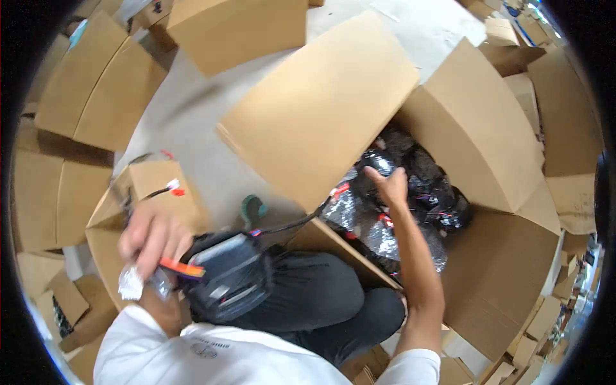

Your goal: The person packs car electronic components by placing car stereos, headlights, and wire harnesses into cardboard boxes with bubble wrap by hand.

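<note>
My right hand (390,187) is inside the large open cardboard box (500,276) on my right. Its thumb and fingers are spread beside a shiny black plastic-wrapped bundle (380,162); whether it touches the bundle cannot be made out. Around it lie several dark bundles and a crumpled clear plastic bag (385,240) with red bits showing. My left hand (157,236), blurred, is curled in front of me on the left. Just below its fingers are an orange strip (183,267) and a crumpled silvery-clear wrapper (131,283). What the fingers hold is unclear.
A black bag (231,279) rests at my lap, with a dark cable (289,226) running toward the box. A smaller carton (157,176) stands at left, under a white-and-red cable end (174,187). The big box's raised flap (321,109) slants across the middle. Stacked cartons (96,83) line the left.
</note>
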### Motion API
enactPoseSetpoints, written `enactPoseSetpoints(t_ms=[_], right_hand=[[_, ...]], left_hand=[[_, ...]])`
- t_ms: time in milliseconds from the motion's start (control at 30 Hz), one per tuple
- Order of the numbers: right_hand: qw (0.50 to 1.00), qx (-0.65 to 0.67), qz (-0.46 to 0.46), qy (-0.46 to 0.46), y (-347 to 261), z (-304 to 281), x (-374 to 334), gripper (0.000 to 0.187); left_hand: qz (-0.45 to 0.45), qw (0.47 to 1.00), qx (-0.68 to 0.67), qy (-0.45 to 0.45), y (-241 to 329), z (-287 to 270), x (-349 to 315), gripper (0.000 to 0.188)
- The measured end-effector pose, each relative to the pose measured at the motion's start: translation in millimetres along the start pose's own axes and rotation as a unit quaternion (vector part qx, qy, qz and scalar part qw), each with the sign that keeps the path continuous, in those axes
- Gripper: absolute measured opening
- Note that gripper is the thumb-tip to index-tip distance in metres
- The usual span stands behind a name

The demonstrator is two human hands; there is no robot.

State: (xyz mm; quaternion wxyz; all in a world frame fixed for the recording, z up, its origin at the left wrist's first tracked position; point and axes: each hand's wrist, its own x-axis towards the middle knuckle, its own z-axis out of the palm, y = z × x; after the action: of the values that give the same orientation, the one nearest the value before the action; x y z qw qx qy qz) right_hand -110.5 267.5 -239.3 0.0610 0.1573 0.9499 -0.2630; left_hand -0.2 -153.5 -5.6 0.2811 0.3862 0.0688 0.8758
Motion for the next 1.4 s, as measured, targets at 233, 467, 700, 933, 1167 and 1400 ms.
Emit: enactPoseSetpoints(t_ms=[233, 467, 700, 933, 1167, 1400], right_hand=[[0.948, 0.259, -0.062, -0.176, -47.8, -105.7, -86.0, 0.051], [0.903, 0.276, -0.295, -0.146, -128.4, -176.6, -219.7, 0.105], [0.77, 0.524, -0.365, 0.001, -155.4, -192.9, -254.4, 0.072], [0.827, 0.388, -0.335, 0.231, -138.9, -263.7, -283.8, 0.058], [0.632, 0.591, -0.272, 0.421, -83.3, -394.3, -283.7, 0.053], [0.894, 0.27, -0.105, 0.34, 15.2, -394.8, -238.1, 0.048]], left_hand=[[0.157, 0.934, 0.032, 0.319, -44.4, 17.4, 35.2, 0.028], [0.124, 0.969, -0.103, 0.189, -62.9, 52.7, 72.8, 0.036], [0.085, 0.968, -0.085, 0.22, -72.7, 84.1, 94.8, 0.031], [-0.091, 0.929, 0.007, 0.357, -97.7, 81.8, 130.5, 0.05], [-0.369, 0.863, 0.218, 0.267, -104.1, 56.1, 87.4, 0.036], [-0.141, 0.88, 0.201, 0.407, -54.1, 35.8, 50.3, 0.027]])
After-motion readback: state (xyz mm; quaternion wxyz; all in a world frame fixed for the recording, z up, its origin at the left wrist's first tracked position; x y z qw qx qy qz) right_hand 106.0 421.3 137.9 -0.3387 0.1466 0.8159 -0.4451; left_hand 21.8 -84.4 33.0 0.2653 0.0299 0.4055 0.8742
